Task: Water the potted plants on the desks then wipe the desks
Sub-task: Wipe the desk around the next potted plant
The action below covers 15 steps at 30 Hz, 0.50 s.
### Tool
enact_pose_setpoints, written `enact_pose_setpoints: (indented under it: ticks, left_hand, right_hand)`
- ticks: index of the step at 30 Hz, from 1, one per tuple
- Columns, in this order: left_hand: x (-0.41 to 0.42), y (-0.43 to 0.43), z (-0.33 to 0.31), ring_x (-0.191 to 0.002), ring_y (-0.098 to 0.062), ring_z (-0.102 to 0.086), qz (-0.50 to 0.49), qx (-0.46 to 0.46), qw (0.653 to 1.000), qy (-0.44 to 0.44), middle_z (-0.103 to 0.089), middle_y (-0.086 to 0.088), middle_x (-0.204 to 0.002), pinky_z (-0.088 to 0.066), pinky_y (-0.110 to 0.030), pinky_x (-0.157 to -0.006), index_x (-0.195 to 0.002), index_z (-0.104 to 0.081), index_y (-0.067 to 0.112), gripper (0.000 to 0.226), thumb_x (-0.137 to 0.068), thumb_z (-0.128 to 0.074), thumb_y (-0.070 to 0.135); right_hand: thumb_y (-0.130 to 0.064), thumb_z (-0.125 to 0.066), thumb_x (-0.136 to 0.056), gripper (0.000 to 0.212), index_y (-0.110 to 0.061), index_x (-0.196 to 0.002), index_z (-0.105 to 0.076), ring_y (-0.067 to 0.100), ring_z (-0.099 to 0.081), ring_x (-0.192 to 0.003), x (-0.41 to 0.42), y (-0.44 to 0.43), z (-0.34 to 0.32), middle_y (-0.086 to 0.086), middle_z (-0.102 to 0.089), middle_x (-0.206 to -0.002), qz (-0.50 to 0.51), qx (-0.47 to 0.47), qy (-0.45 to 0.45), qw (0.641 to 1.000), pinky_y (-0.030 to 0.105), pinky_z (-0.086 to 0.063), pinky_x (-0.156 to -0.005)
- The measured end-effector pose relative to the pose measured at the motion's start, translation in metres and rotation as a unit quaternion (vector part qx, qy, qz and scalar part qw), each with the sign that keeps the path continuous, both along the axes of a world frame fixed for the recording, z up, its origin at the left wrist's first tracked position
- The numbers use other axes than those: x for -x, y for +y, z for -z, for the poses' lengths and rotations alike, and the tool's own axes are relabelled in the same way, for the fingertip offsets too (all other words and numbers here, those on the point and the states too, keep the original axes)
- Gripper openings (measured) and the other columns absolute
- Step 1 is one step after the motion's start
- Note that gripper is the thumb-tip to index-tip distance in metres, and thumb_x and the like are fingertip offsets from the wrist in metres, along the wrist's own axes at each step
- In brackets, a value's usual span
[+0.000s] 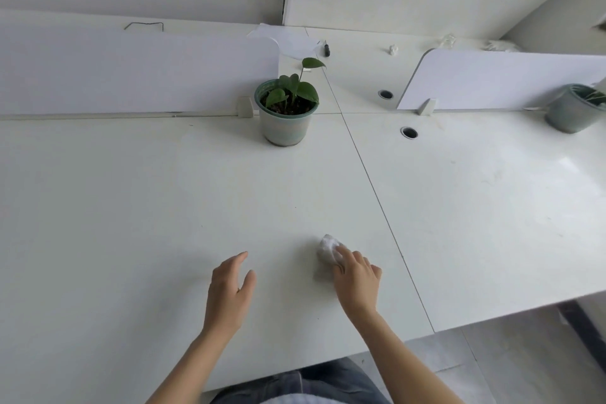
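Observation:
A green potted plant [288, 108] stands at the back of the white desk [131, 207], beside the partition's end. A second pot [572, 108] sits at the far right edge on the neighbouring desk. My right hand [355, 275] lies on a crumpled white tissue [328, 248] on the desk near its front, fingers curled over it. To its left, my left hand [229, 289] hovers just above the desk with fingers relaxed and nothing in it.
White partitions [137, 72] run along the back of both desks. Two round cable holes [409, 132] lie right of the plant. Behind the partitions are papers, a dark pen [326, 49] and small bits of tissue. The floor shows at the lower right.

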State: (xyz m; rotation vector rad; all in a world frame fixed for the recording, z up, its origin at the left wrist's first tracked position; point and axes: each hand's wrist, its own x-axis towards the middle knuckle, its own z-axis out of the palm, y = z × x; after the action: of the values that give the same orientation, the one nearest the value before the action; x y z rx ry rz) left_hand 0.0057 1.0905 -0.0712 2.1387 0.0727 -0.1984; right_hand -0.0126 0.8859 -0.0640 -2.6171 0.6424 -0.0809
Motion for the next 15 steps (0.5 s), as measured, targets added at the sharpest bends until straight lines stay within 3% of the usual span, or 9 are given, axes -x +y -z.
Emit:
enact_pose_setpoints:
  ticks: [5,8,12,15]
  left_hand:
    - [0.038,0.004,-0.002,-0.116,-0.019,-0.051,0.003,0.007,1.000,0.014,-0.059,-0.005,-0.124,-0.036,-0.027,-0.096,-0.121,-0.056,0.009,0.030,-0.093,-0.048,0.012]
    - [0.057,0.002,-0.007,-0.103,-0.022,-0.059,-0.034,0.029,0.998,0.037,-0.067,-0.009,-0.110,-0.038,-0.026,-0.085,-0.109,-0.063,0.008,0.021,-0.092,-0.049,0.011]
    - [0.087,-0.002,-0.015,-0.098,-0.027,-0.063,-0.098,0.051,0.993,0.028,-0.069,-0.009,-0.095,-0.040,-0.029,-0.084,-0.093,-0.060,0.017,0.014,-0.091,-0.050,0.008]
    - [0.122,-0.017,-0.022,-0.092,-0.025,-0.062,-0.160,0.073,0.984,0.022,-0.067,-0.003,-0.086,-0.043,-0.017,-0.076,-0.088,-0.061,0.019,0.018,-0.092,-0.048,0.007]
  right_hand:
    - [-0.006,-0.049,-0.085,0.040,-0.015,-0.123,-0.056,0.029,-0.056,-0.100,0.028,-0.001,-0.012,0.010,-0.063,-0.103,-0.054,-0.053,-0.049,0.996,0.028,-0.026,-0.079]
    - [-0.008,-0.048,-0.086,0.042,-0.016,-0.127,-0.053,0.027,-0.054,-0.099,0.042,-0.004,-0.016,0.010,-0.062,-0.105,-0.103,-0.082,-0.048,0.990,0.026,-0.033,-0.076]
    - [-0.010,-0.046,-0.085,0.041,-0.015,-0.126,-0.053,0.027,-0.052,-0.095,0.061,-0.015,-0.018,0.011,-0.060,-0.102,-0.189,-0.087,-0.043,0.977,0.026,-0.036,-0.069]
    - [-0.013,-0.045,-0.078,0.041,-0.009,-0.117,-0.058,0.023,-0.047,-0.081,0.079,-0.025,-0.021,0.011,-0.058,-0.091,-0.239,-0.087,-0.061,0.965,0.019,-0.030,-0.054]
